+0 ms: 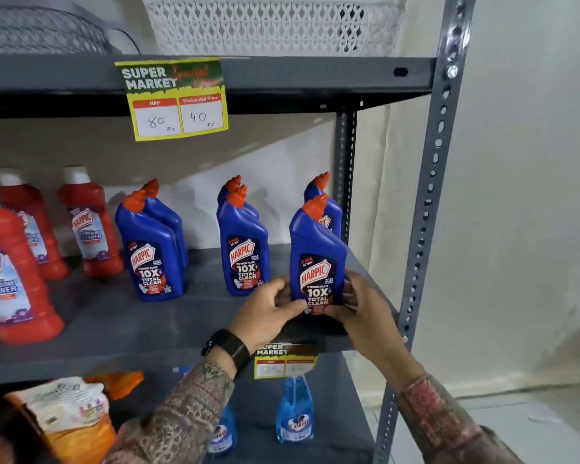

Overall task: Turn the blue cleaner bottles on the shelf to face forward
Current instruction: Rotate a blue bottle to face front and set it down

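Several blue cleaner bottles with orange caps stand on the grey middle shelf (114,329) in three pairs, front and back. The front right bottle (317,256) stands near the shelf's front right corner with its label facing me. My left hand (265,313) grips its lower left side and my right hand (362,306) its lower right side. The front middle bottle (243,242) and the front left bottle (151,246) also show their labels. Behind each stands a partly hidden bottle, such as the rear right one (327,209).
Three red cleaner bottles (87,222) stand at the shelf's left. A price tag (175,98) hangs from the shelf above. Light blue spray bottles (293,413) and packets (64,420) sit on the shelf below. The grey upright post (429,212) is at the right.
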{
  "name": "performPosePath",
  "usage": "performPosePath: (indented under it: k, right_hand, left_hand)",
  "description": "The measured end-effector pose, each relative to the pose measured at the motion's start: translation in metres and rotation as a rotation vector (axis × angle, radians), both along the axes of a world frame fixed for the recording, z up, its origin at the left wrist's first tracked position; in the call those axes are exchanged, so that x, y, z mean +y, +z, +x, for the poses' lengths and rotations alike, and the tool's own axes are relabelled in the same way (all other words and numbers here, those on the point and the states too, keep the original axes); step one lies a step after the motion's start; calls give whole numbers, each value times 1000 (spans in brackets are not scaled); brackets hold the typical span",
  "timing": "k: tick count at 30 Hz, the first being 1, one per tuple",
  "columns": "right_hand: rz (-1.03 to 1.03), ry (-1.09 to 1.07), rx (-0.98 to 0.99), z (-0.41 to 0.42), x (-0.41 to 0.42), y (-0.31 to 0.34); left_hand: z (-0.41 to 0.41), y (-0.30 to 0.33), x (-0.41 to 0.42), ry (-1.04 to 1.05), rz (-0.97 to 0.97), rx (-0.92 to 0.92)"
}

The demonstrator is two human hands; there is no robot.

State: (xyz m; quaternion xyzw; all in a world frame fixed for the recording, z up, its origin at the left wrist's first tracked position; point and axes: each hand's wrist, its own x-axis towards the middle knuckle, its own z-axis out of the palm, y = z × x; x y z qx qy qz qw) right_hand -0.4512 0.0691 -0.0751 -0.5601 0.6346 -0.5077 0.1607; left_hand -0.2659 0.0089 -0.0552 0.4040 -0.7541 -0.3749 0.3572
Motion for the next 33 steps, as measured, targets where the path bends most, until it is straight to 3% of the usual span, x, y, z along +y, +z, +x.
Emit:
performPosePath:
  k: [5,12,30,33]
  right_hand:
    - [-124,-202,181,6,15,-13]
    - [-157,-250,257,-4,24,-22]
    - [-285,-329,105,8,38,-45]
    - [-411,-357,146,27,44,-48]
  left_hand:
    - [-17,4,2,-2,-10,-24]
    - [-30,-6,3,-31,28,48]
    - [-21,-5,3,-114,129,106]
    - [2,1,-4,-31,16,-24]
